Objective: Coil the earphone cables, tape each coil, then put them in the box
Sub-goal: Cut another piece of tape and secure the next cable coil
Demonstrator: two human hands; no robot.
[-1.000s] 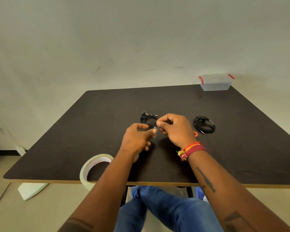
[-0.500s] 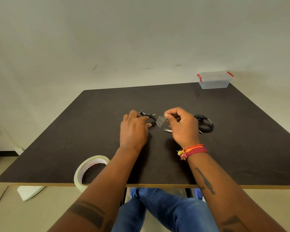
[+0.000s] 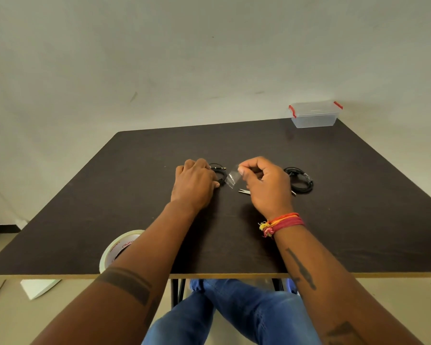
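Observation:
A black coiled earphone cable [image 3: 220, 171] lies mid-table, partly under my left hand [image 3: 194, 185], which rests palm down on it; whether the fingers grip it is hidden. My right hand [image 3: 266, 185] pinches a small clear piece of tape [image 3: 232, 179] just right of that coil. A second black cable coil [image 3: 300, 179] lies on the table beyond my right hand. The clear plastic box [image 3: 314, 115] with red clips, lid on, stands at the far right corner. Scissors [image 3: 244, 192] lie mostly hidden under my right hand.
A roll of tape [image 3: 117, 247] lies at the table's near edge beside my left forearm. The dark table [image 3: 358, 232] stands against a pale wall. My legs in blue jeans show below the front edge.
My left hand has moved forward and settled on the left coil. My right hand has lifted away with the piece of tape, and the hands have separated.

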